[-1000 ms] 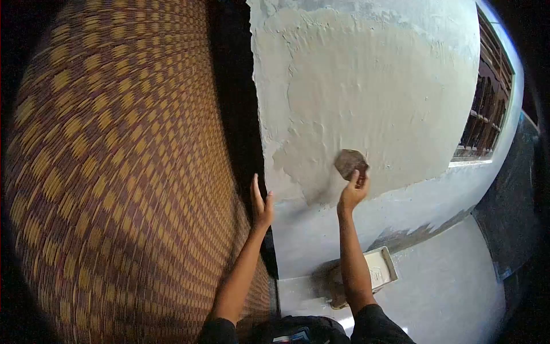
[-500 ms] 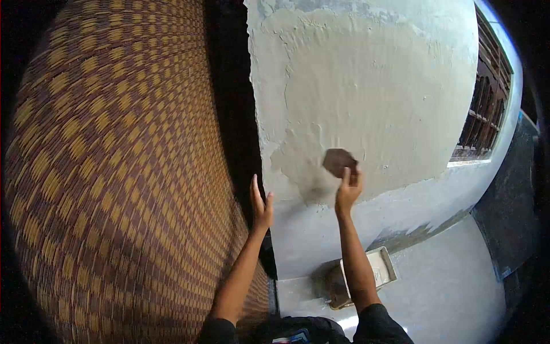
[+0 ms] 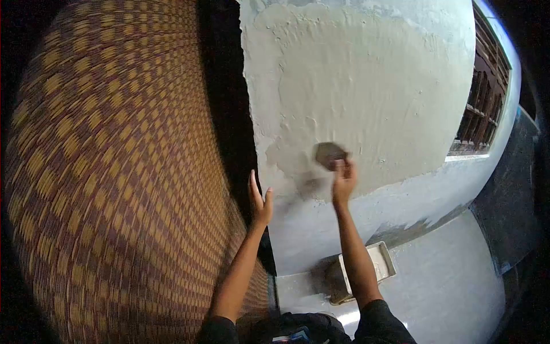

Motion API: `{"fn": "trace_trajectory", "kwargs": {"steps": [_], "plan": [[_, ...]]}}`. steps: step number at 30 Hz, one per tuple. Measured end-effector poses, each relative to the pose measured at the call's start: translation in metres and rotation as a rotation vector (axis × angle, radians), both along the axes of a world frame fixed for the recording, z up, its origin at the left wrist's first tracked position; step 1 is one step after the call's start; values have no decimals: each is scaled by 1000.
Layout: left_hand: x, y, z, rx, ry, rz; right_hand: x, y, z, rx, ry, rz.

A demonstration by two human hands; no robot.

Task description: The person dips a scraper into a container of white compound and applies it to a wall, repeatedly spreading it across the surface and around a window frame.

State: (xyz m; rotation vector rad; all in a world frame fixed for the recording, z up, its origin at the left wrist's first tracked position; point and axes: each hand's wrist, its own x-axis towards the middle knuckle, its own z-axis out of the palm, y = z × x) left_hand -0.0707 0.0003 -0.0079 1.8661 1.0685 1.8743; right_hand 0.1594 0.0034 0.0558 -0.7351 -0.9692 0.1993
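My right hand pinches a dark flat scraper, blurred by motion, against the lower part of a wet-looking plaster patch. That beige patch spreads over the white wall, with ridges and small drips in its surface. Beside the wall's rough left edge, my left hand is open, its fingers pointing up and thumb apart from them. The scraper and right hand cast a shadow on the plaster below and to the left.
A rectangular tub with pale, creamy material stands on the grey floor, partly behind my right forearm. A woven brown-and-yellow mat rises at left, across a dark gap. A barred window is at right, with a dark sheet below.
The scraper and my right hand have shifted slightly left and up. The view has also moved a little. My left hand stays at the wall's edge.
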Motion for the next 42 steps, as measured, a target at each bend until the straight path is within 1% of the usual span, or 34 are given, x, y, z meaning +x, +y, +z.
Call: {"fn": "trace_trajectory", "kwargs": {"steps": [1, 2, 3, 5, 7, 9, 11, 12, 13, 14, 15, 16, 17, 19, 20, 21, 22, 23, 25, 26, 28, 29, 31, 33, 35, 37, 39, 40, 41, 42], "plan": [[7, 2, -4, 2, 3, 22, -7, -3, -18, -160, -346, -137], [12, 2, -7, 3, 10, 43, -20, 1, -24, 27, -442, -5], [15, 0, -8, 1, 14, 33, -30, -13, -14, 15, -719, -128], [14, 1, -8, 0, -36, 3, -16, 17, -34, 62, -547, -159], [5, 4, -9, 7, 0, 17, 11, 17, -21, -83, -231, -296], [-2, 3, -8, -10, 4, -2, 36, 6, -5, -156, 203, -216], [-6, 3, -6, -15, -7, 6, 50, 4, -2, 4, 285, -218], [-5, 2, -5, -21, -15, 3, 46, 1, -3, -47, 258, -222], [-1, 1, -4, -21, -18, 0, 34, -2, -8, -54, 217, -148], [5, 1, -3, -11, -11, 8, 21, -8, -15, -137, 94, -53], [10, 0, -4, -3, -1, 16, 13, 12, -42, -4, -85, 21], [14, 5, -12, 42, 13, 40, 0, -2, -42, -80, -436, -126], [18, 2, -11, 41, 16, 35, -12, -1, -41, 62, -577, -60], [20, 0, -9, 40, -18, 72, -10, -2, -35, -5, -828, -160], [17, -1, -8, 41, -11, 69, -3, 8, -34, -22, -584, -187], [12, -3, -7, 44, 21, 63, 4, 12, -22, -37, -344, -209], [7, -3, -6, 47, 50, 60, 18, 10, -12, -94, -80, -158], [3, -5, -3, 49, 47, 67, 25, -2, 8, -151, 181, -101], [-3, -9, -1, 1, 61, 88, 42, 6, 9, 42, 294, -216], [-3, -6, -3, 2, 52, 75, 38, 7, 9, 77, 283, -183], [3, -6, -2, 42, 58, 90, 16, 1, 1, -19, 13, -38], [8, -7, -2, 82, 68, 102, 0, -5, -3, -49, -221, -49], [21, -18, 3, 59, 61, 87, -32, -8, -9, 51, -778, -59], [20, -19, 6, 49, 57, 89, -22, 0, 0, 24, -675, -87], [14, -16, 3, 74, 102, 90, 2, -3, 22, -143, -190, -83], [8, -9, -3, 95, 118, 111, 37, 2, 27, -182, 238, -117], [7, -9, -6, 111, 134, 136, 43, 1, 35, 96, 373, -212], [9, -8, -7, 91, 140, 147, 38, 5, 27, 108, 344, -152], [11, -10, -7, 72, 148, 155, 30, -3, 17, -49, 177, -74], [15, -14, -6, 71, 151, 156, 9, -9, 14, 1, 39, -5]]}}
